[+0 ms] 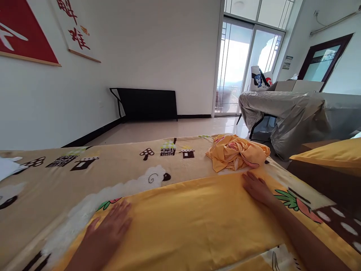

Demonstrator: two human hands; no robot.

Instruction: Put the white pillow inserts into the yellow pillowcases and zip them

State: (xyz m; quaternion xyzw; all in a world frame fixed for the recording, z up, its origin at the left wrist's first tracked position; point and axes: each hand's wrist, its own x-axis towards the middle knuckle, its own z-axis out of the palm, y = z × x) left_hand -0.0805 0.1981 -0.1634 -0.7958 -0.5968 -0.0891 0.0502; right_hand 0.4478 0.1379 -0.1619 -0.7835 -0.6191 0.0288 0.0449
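Note:
A yellow cloth (pixel 186 214) with printed carrots lies spread over a beige patterned blanket (pixel 118 162). My left hand (pixel 108 227) rests flat on the cloth's left part, slightly blurred, fingers apart. On its far right corner lies my right hand (pixel 258 188), palm down with the fingers extended. Just beyond that hand sits a crumpled orange cloth (pixel 238 152). Near the bottom edge, a white printed patch (pixel 278 258) shows on the yellow cloth. Neither hand grips anything.
At the right are a yellow cushion-like item (pixel 329 154) on a brown box and a table under silvery plastic (pixel 299 113) with boxes on it. A black folded panel (pixel 148 104) leans against the back wall. Part of a white item (pixel 8 167) shows at the left edge.

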